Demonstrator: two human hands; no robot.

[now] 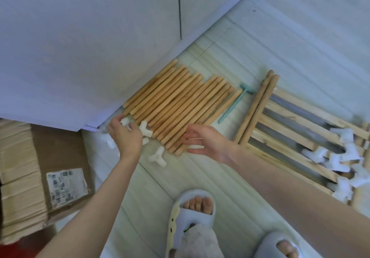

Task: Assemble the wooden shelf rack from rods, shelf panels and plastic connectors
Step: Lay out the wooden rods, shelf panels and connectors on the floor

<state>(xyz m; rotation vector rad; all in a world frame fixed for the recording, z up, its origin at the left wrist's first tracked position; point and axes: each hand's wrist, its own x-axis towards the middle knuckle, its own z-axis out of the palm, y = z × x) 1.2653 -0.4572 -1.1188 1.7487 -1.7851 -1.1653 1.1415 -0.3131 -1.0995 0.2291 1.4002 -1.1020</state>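
Observation:
Several wooden rods (178, 107) lie side by side on the pale floor against a white cabinet. My left hand (125, 137) pinches a white plastic connector (124, 121) at the rods' near-left ends. Another white connector (145, 129) lies beside that hand, and one more (158, 156) lies on the floor below it. My right hand (204, 140) hovers open, fingers straight, over the near ends of the rods. Two longer rods (258, 105) rest across slatted shelf panels (296, 125) at the right, where several white connectors (340, 157) are piled.
A teal plastic mallet (234, 102) lies between the rod row and the two longer rods. A brown cardboard box (40, 169) with a label sits at the left. The white cabinet (90, 47) fills the upper left. My slippered feet (192, 217) stand at the bottom.

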